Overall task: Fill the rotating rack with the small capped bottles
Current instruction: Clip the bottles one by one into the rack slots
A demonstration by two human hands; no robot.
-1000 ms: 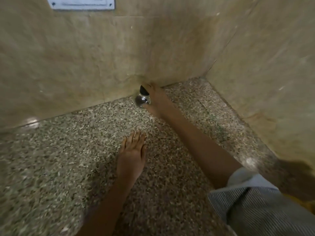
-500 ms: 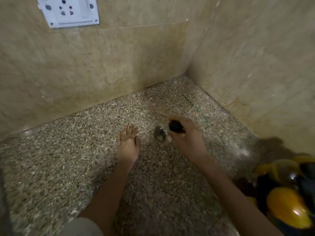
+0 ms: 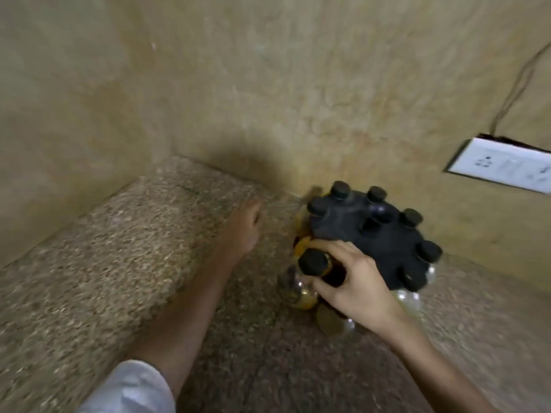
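The black rotating rack (image 3: 381,239) stands on the speckled counter against the right wall, with several black-capped bottles seated around its top rim. My right hand (image 3: 354,284) is shut on a small bottle with a black cap (image 3: 313,262), holding it at the rack's near-left edge. Its glass body is mostly hidden by my fingers. Clear and yellow-tinted bottles (image 3: 298,290) show in the lower tier below my hand. My left hand (image 3: 241,228) rests flat on the counter just left of the rack, fingers apart, holding nothing.
The granite counter (image 3: 119,263) runs into a corner of beige marble walls. A white socket plate (image 3: 504,165) sits on the right wall above the rack, with a thin cable (image 3: 518,79) rising from it.
My right hand carried the bottle from the far corner rightwards to the rack. The view swung right, bringing the rack and the second socket into sight. The left hand stayed on the counter.
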